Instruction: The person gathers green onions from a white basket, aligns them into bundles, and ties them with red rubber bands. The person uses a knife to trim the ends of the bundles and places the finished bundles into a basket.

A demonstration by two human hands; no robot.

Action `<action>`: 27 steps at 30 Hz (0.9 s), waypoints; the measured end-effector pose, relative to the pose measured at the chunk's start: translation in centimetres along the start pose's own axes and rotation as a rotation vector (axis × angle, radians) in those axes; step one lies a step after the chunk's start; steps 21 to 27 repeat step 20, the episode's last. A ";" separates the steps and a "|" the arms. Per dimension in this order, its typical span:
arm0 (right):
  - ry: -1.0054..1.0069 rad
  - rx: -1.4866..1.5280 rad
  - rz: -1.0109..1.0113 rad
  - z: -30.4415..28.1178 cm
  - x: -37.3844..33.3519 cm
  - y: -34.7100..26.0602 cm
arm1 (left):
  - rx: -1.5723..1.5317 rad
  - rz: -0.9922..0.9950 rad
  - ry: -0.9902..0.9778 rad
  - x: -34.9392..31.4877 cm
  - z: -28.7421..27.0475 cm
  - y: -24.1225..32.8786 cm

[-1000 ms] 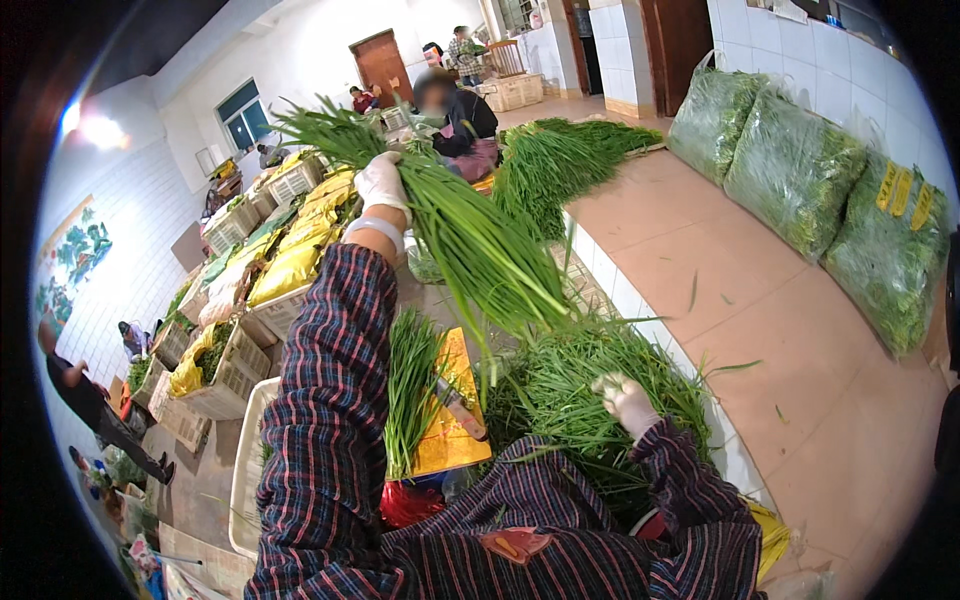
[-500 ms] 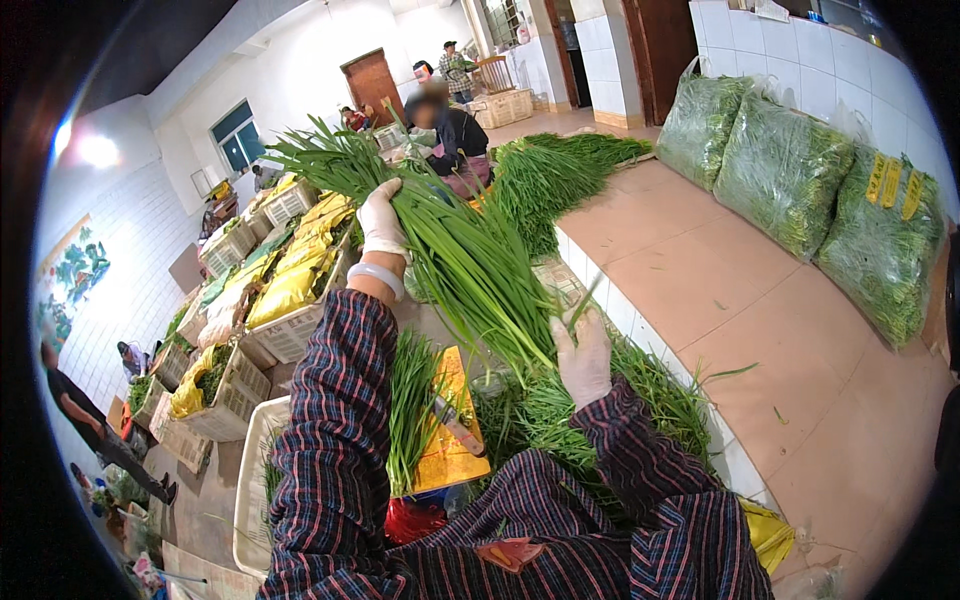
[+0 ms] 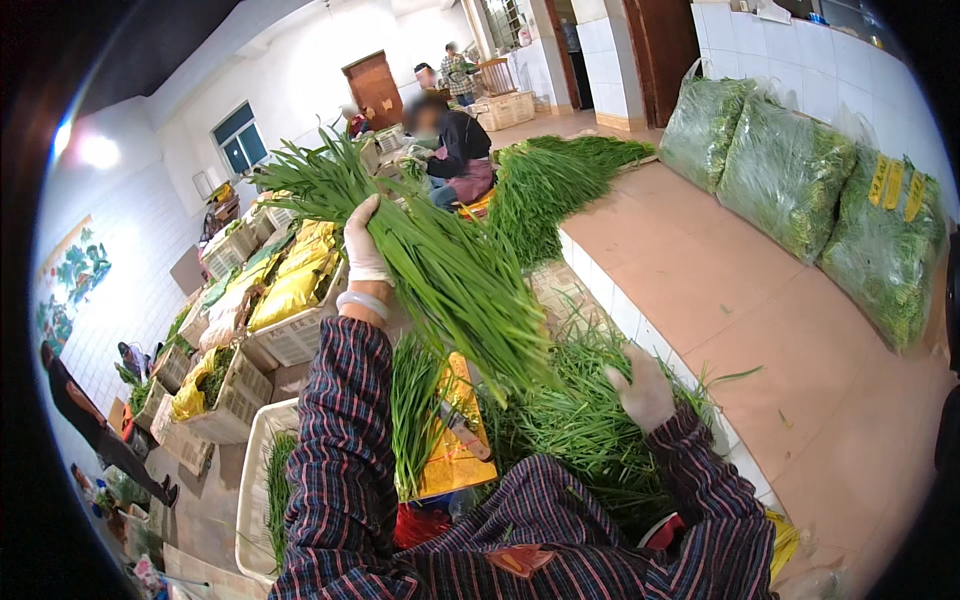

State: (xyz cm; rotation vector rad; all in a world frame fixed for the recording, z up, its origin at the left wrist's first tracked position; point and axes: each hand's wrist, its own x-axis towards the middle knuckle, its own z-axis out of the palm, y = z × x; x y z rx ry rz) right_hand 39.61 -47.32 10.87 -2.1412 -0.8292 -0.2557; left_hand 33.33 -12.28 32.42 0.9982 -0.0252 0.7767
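Observation:
My left hand (image 3: 366, 243), in a white glove, is closed around a large bunch of Chinese chives (image 3: 455, 280) held up in front of me. The cut ends hang down toward the right, and the leaf tips point to the upper left. My right hand (image 3: 645, 390), also gloved, is apart from the bunch, thumb and fingers spread, over a heap of loose chives (image 3: 590, 420). Below the bunch, a knife (image 3: 466, 434) lies on a yellow board (image 3: 440, 474), beside a smaller bunch of chives (image 3: 408, 405).
A white tub (image 3: 250, 500) stands left of my arm. Plastic crates (image 3: 228, 410) with yellow covers line the left. A tiled ledge (image 3: 690, 260) runs along the right, with bagged greens (image 3: 785, 170) against the wall. A co-worker (image 3: 460, 150) sits ahead, near another chive pile (image 3: 550, 195).
My right hand has left the lower end of the bunch and moved right and down, its fingers opening. The bunch has shifted slightly left in my left hand.

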 end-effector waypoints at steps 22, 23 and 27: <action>0.463 0.482 -0.197 2.6 9.2 -11.3 | -0.027 -0.009 -0.277 -2.2 1.6 -2.0; 0.463 0.482 -0.197 2.6 9.2 -11.3 | -0.027 -0.009 -0.277 -2.2 1.6 -2.0; 0.463 0.482 -0.197 2.6 9.2 -11.3 | -0.027 -0.009 -0.277 -2.2 1.6 -2.0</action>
